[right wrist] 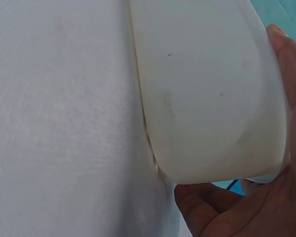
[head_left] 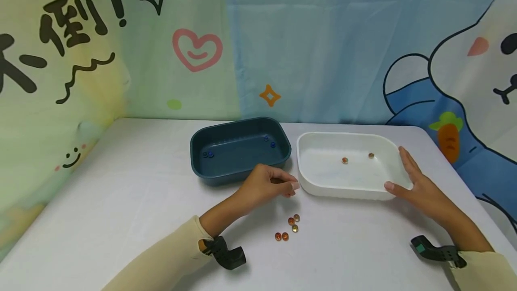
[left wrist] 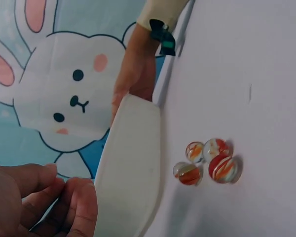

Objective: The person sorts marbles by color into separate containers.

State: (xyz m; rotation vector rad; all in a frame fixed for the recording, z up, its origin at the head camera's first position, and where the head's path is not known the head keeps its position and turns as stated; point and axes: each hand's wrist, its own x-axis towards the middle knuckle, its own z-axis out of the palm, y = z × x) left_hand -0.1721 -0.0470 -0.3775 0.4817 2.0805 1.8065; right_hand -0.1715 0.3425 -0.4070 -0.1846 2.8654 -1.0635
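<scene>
In the head view my left hand hovers just left of the white tray, its thumb and fingertips drawn together. The left wrist view shows the same fingers bunched beside the tray's end wall; I cannot tell whether something small is between them. My right hand grips the tray's right end, thumb at the front corner and fingers along the side. Two glass marbles lie inside the tray. On the table in front are several orange-swirled glass marbles, close together.
To the left of the white tray stands a dark blue tray with several blue marbles in it. The table has a white cloth. Behind it hangs a printed curtain. A black strap device sits on each wrist.
</scene>
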